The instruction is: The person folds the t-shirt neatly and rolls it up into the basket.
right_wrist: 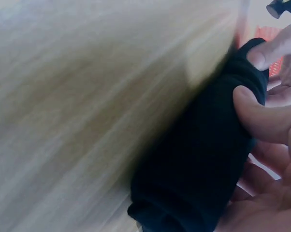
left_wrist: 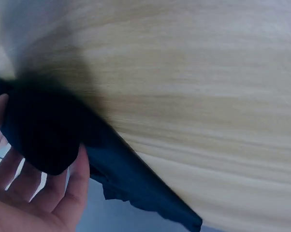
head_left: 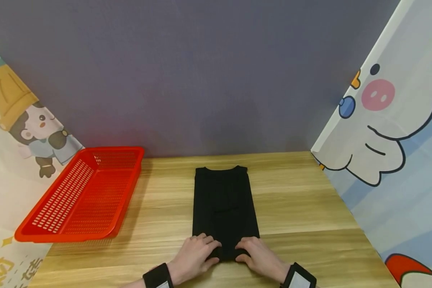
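A black shirt (head_left: 223, 196) lies on the wooden table, folded into a narrow strip with its neckline at the far end. At its near end, my left hand (head_left: 199, 254) grips the left corner and my right hand (head_left: 260, 258) grips the right corner. The left wrist view has the dark cloth (left_wrist: 44, 130) between thumb and curled fingers. In the right wrist view, a thick folded edge of the shirt (right_wrist: 198, 150) sits between the thumb and fingers of the right hand (right_wrist: 276, 121). Part of the near edge is hidden under both hands.
A red plastic basket (head_left: 65, 237) with slotted walls stands at the left of the wooden table (head_left: 302, 208). A grey panel (head_left: 216, 80) rises behind the table. Cartoon-printed sheets hang at the left (head_left: 7, 160) and right (head_left: 410, 168).
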`<action>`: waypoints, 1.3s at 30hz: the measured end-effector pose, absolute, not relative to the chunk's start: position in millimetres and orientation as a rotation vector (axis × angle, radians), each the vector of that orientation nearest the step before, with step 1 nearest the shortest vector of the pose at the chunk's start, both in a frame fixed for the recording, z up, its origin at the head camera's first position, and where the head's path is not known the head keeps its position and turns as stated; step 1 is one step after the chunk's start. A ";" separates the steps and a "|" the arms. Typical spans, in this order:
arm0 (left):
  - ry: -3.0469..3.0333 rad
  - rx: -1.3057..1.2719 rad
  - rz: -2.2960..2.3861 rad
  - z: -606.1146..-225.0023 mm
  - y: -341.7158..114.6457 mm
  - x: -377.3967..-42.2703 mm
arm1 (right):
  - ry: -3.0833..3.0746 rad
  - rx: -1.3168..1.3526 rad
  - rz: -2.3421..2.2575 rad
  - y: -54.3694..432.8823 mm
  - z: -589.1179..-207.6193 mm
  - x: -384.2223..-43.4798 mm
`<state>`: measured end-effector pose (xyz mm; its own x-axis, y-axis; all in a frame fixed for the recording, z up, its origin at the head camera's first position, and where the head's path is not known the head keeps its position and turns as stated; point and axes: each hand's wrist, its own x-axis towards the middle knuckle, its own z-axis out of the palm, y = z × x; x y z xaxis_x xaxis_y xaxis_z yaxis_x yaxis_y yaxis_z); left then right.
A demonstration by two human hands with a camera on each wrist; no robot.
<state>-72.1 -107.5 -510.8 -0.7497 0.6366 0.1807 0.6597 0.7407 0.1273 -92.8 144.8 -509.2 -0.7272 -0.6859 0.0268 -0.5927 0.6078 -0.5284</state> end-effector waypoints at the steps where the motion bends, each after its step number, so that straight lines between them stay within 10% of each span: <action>1: -2.778 -1.071 -0.247 -511.2 -107.8 -71.4 | 2.645 -1.046 -0.779 145.2 -509.4 -92.9; 12: -2.765 -1.080 -0.245 -513.3 -106.9 -71.9 | 2.519 -0.741 -0.866 147.7 -505.0 -93.9; 30: -3.028 -0.814 -0.816 -509.9 -105.6 -83.3 | 2.695 -1.002 -0.841 145.8 -514.4 -93.1; 39: -2.830 -1.132 -0.552 -513.4 -110.6 -78.8 | 2.659 -0.969 -0.897 145.1 -513.6 -99.7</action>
<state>-78.8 -110.6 -513.4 -0.7320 0.6597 0.1701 0.6753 0.6696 0.3093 -99.7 145.1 -513.6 -0.7739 -0.6320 0.0419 -0.5282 0.6075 -0.5932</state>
